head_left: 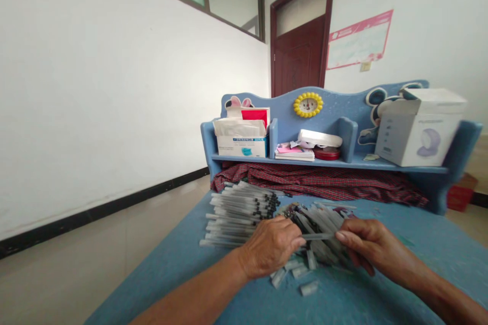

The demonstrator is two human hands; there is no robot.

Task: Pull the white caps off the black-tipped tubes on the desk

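Note:
A slender translucent pen barrel (318,236) stretches level between my two hands. Its left end is pinched in the closed fingers of my left hand (271,245). At the other end, the thumb and fingers of my right hand (368,244) close on it. Left of them lies a stack of translucent pens (232,216) with black ends pointing right. Behind and under my hands is a loose pile of clear barrels and dark pieces (324,218). Short translucent caps (308,288) are scattered on the blue table just in front. My fingers hide both ends of the held barrel.
The blue table (430,249) has a raised shelf along its back. Under the shelf lies a bunched plaid cloth (312,183). On it stand a mask box (242,145), papers (293,152), a red round tin (327,154) and a white carton (419,129).

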